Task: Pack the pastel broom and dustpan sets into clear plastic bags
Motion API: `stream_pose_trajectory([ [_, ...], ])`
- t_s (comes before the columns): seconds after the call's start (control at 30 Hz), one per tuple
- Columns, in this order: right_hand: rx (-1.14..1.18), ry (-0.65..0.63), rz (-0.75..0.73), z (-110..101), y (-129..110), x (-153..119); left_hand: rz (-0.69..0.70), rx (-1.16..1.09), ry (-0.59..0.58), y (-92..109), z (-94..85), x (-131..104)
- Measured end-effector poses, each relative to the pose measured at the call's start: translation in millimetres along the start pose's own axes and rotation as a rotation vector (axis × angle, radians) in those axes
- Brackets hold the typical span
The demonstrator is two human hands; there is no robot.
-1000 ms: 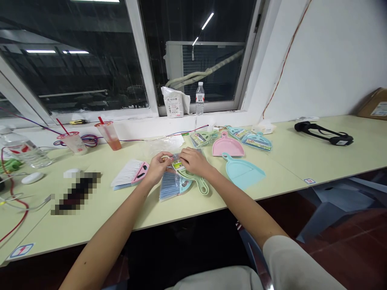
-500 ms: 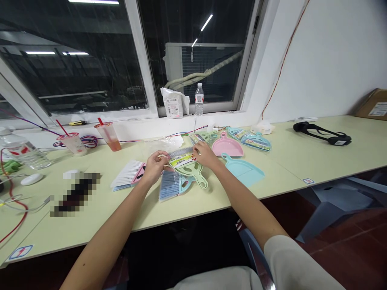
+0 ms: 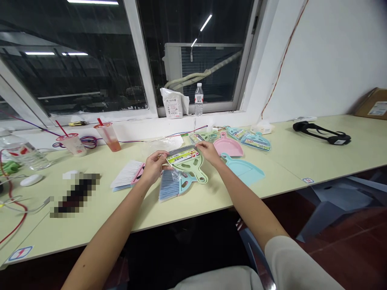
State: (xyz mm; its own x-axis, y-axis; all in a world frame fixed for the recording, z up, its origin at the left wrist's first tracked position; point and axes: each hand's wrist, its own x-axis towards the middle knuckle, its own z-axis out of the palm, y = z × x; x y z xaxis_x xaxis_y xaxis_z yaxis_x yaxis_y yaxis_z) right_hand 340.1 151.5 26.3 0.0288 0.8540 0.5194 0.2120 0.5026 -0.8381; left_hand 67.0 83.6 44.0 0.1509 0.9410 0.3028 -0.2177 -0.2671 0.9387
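Note:
A light green brush and dustpan set (image 3: 193,165), with a printed label and clear wrapping, is held above the table. My left hand (image 3: 155,166) pinches its left edge, and my right hand (image 3: 208,152) grips the upper right corner. The green handle points toward me. Partly hidden beneath the set is a blue brush (image 3: 169,187) with blue bristles. To the left lies a pink brush (image 3: 128,174) with white bristles. Right of my right hand are a pink dustpan (image 3: 229,146) and a light blue dustpan (image 3: 244,170).
More wrapped sets (image 3: 256,141) lie near the wall. Two plastic cups (image 3: 109,139) with red straws, a water bottle (image 3: 28,155) and cables occupy the left side. A black headset-like object (image 3: 322,133) rests at the right. Another bottle (image 3: 198,100) stands on the windowsill.
My right hand has shifted slightly right along the wrapped set's edge. The set has turned a little, and its label shows more fully. My left hand stays nearly in place.

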Motion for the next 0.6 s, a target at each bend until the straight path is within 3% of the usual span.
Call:
stream_pose_trajectory([
  [0.07, -0.058, 0.021, -0.029, -1, -5, -3, 0.015, 0.005, 0.032, -4, -2.1, 2],
  [0.23, -0.359, 0.238, -0.183, -1, -29, -18, 0.081, 0.022, 0.162, -12, -10.1, 10],
  [0.3, -0.403, 0.156, -0.139, 0, -38, -25, 0.116, 0.010, 0.196, -13, -12.7, 11],
  [0.47, -0.589, -0.258, -0.028, 3, -50, -39, 0.156, 0.012, 0.201, -14, -13.8, 12],
  [0.6, -0.761, -0.354, -0.031, 4, -53, -43, 0.157, 0.065, 0.181, -14, -13.1, 10],
])
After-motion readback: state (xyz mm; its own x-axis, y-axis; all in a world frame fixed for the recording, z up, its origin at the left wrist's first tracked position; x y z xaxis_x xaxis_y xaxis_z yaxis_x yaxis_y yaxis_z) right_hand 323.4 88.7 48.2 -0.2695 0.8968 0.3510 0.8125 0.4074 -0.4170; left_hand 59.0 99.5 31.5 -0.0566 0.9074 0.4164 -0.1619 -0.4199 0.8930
